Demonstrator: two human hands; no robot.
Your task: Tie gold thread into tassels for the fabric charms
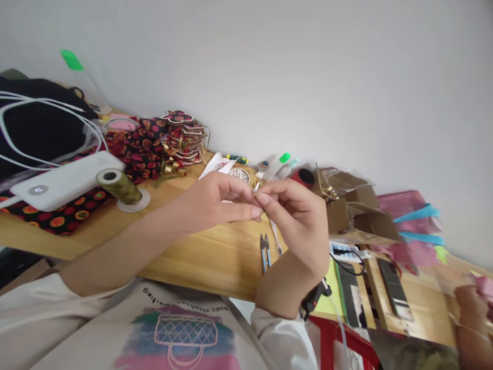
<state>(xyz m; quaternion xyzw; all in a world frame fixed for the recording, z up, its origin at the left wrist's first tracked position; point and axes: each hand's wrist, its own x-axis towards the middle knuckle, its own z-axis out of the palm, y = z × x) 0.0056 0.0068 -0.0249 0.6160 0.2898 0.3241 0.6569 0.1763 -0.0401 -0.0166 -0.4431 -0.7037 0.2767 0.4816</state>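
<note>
Above the wooden table, my left hand and my right hand meet fingertip to fingertip. Both are closed in a pinch; whatever lies between the fingers is too small and too covered to name. A tiny whitish bit shows at the fingertips. Just below them lie thread snips with blue handles and dark blades, beside a thin pen-like tool. Behind my hands is a round printed tag. A spool of olive thread stands tilted left of my left forearm.
A white power bank with a cable, dark patterned cloth and stacked tags with bells are at the left. Cardboard boxes, a phone and another person's hand are to the right.
</note>
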